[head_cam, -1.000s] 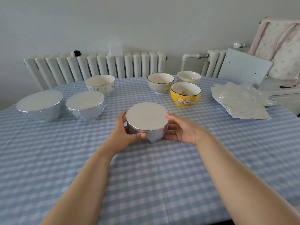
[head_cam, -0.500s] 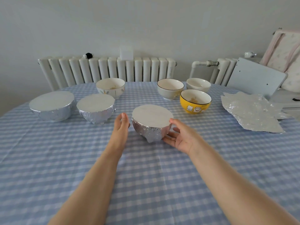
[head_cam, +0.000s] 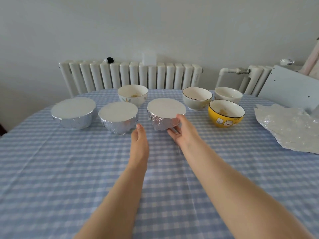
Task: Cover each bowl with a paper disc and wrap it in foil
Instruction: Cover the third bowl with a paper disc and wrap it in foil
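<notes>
Beside the two wrapped bowls [head_cam: 96, 114], the foil-wrapped bowl under a white paper disc [head_cam: 166, 113] sits on the blue checked desk [head_cam: 51, 169]. The right hand [head_cam: 181, 131] cups its side with relaxed fingers, probably parking it in line; the left hand [head_cam: 139, 140], fingers straight, holds nothing.

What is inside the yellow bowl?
The yellow bowl is uncovered, with a white inside and a small patch of yellowish food residue near the bottom. Its near inner wall is hidden by the rim, so anything there cannot be seen.
</notes>
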`<state>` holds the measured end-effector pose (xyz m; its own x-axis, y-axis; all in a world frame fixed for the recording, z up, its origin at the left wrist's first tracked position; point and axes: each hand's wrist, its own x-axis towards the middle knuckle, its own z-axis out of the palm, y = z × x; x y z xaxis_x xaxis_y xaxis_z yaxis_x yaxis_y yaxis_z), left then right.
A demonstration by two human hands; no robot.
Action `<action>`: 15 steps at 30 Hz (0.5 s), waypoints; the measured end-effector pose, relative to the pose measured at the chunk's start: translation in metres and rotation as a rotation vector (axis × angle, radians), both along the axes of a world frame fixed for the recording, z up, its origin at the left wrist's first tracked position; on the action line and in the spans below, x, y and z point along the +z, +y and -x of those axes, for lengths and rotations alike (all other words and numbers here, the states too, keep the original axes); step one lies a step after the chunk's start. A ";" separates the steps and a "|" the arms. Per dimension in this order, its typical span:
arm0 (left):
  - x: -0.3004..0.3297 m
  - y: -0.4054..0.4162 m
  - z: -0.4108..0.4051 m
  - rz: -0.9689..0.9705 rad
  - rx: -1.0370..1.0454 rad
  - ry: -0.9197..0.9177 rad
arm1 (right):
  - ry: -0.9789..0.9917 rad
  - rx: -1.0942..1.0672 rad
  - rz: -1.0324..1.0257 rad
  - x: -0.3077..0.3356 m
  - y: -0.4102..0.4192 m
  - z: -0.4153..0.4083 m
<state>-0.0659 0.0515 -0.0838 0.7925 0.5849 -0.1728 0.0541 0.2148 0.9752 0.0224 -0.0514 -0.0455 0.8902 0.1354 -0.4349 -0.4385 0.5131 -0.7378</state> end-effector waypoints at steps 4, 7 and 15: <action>0.001 0.002 -0.002 0.009 -0.002 0.010 | 0.027 -0.016 -0.016 -0.002 0.016 -0.006; 0.002 0.004 -0.002 0.027 0.007 0.012 | 0.031 -0.007 0.014 -0.007 0.019 -0.004; 0.003 0.002 -0.001 -0.191 0.008 -0.005 | 0.046 -0.062 0.196 -0.002 0.000 0.000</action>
<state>-0.0652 0.0533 -0.0804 0.7883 0.6129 -0.0540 0.0482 0.0260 0.9985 0.0226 -0.0514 -0.0473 0.8729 -0.0106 -0.4878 -0.4459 0.3887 -0.8063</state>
